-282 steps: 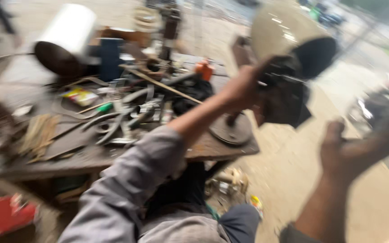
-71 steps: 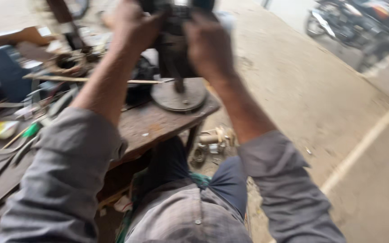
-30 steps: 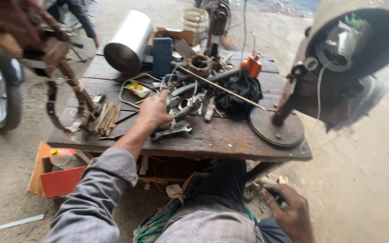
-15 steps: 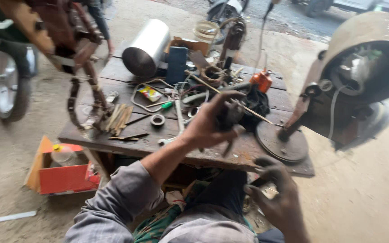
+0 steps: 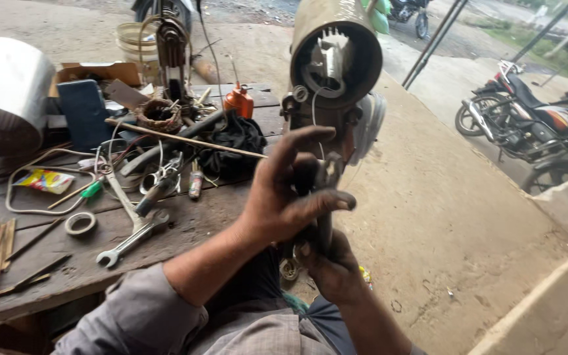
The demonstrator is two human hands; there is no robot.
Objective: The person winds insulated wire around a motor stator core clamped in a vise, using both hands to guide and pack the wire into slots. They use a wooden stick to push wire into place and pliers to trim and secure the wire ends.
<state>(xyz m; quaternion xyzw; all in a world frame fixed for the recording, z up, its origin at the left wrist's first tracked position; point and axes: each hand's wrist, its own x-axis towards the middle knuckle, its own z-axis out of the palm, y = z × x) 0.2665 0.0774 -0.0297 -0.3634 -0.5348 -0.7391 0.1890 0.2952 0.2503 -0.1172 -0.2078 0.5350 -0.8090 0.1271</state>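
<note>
Hidden: the left hand [image 5: 290,197] covers most of the tool [image 5: 327,190] held between the two hands, so its kind is hard to make out; the base of the motor housing [image 5: 335,49] is hidden behind the hands.
Tool: dark metal, long axis near upright, upper end just below the motor housing.
Motor housing: a round drum with its open end facing the camera, windings visible inside, right of the desk [image 5: 185,217].
Left hand: forearm reaches up from lower left, fingers spread and curled round the tool.
Right hand: right hand [image 5: 330,269] lies below the left, knuckles outward, clamped on the tool's lower end.
Desk: a spanner [image 5: 133,238], tape roll [image 5: 81,223] and orange oil can [image 5: 238,100] lie among the clutter.
</note>
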